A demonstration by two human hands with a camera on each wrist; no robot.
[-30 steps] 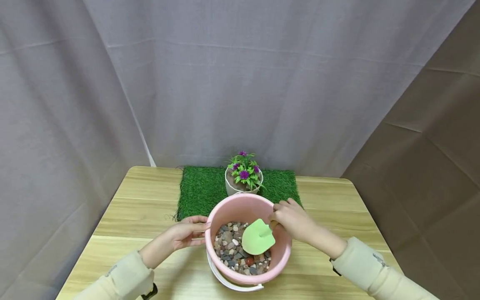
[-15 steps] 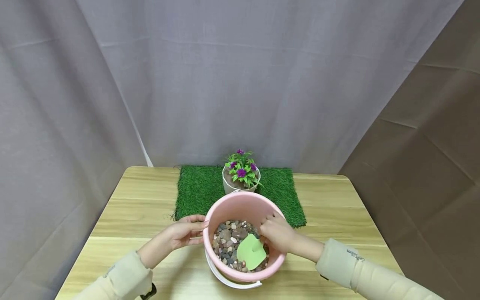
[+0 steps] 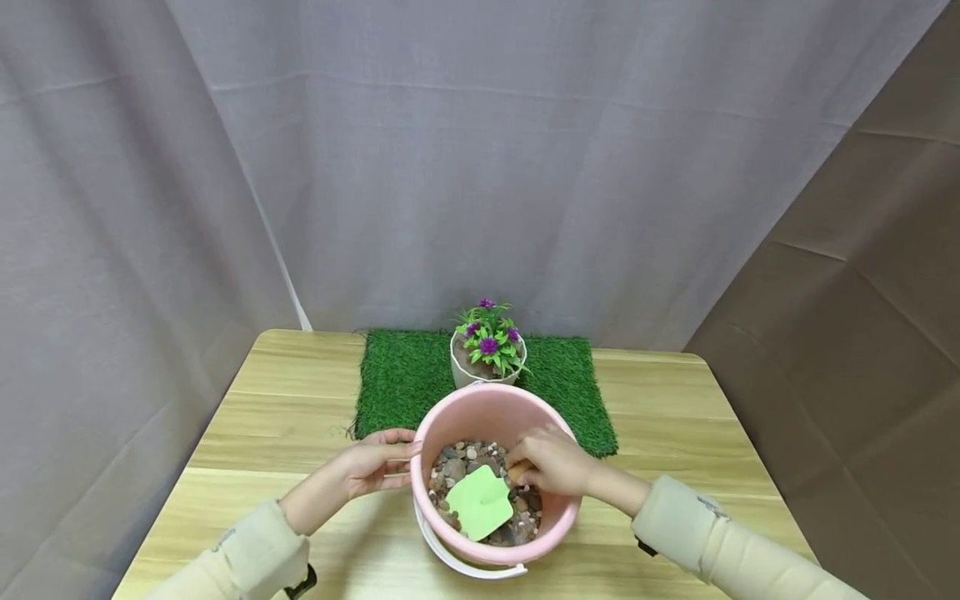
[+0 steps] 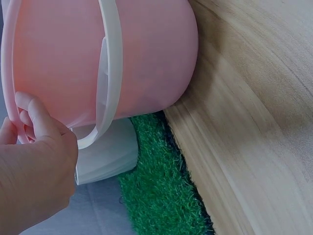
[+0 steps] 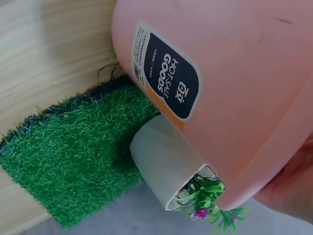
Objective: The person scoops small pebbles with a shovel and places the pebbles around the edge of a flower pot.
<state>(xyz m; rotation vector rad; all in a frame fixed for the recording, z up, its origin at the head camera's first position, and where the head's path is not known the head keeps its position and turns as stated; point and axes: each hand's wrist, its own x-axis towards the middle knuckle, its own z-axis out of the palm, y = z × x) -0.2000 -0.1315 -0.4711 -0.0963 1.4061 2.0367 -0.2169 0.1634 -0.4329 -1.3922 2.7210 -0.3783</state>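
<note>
A pink bucket (image 3: pixel 491 400) with a white handle (image 4: pixel 113 58) stands near the table's front edge. Pebbles (image 3: pixel 454 469) cover its bottom. My left hand (image 3: pixel 378 461) pinches the bucket's left rim, thumb inside and fingers outside, as the left wrist view shows. Inside the bucket my right hand (image 3: pixel 551 460) grips the short brown handle of a small light-green shovel (image 3: pixel 480 502). The shovel's blade lies low among the pebbles, pointing left, with a few stones over its left edge. In the right wrist view the bucket's wall hides the shovel and most of that hand.
Right behind the bucket is a white pot (image 5: pixel 164 161) with a purple-flowered plant (image 3: pixel 489 337). It stands on a green turf mat (image 3: pixel 405 375). The wooden table (image 3: pixel 292 383) reaches back to a grey curtain (image 3: pixel 480 167); a brown cloth (image 3: pixel 840 350) hangs at right.
My right hand has gone down into the bucket and left, taking the shovel from above the pebbles in among them. The left hand keeps its place on the rim.
</note>
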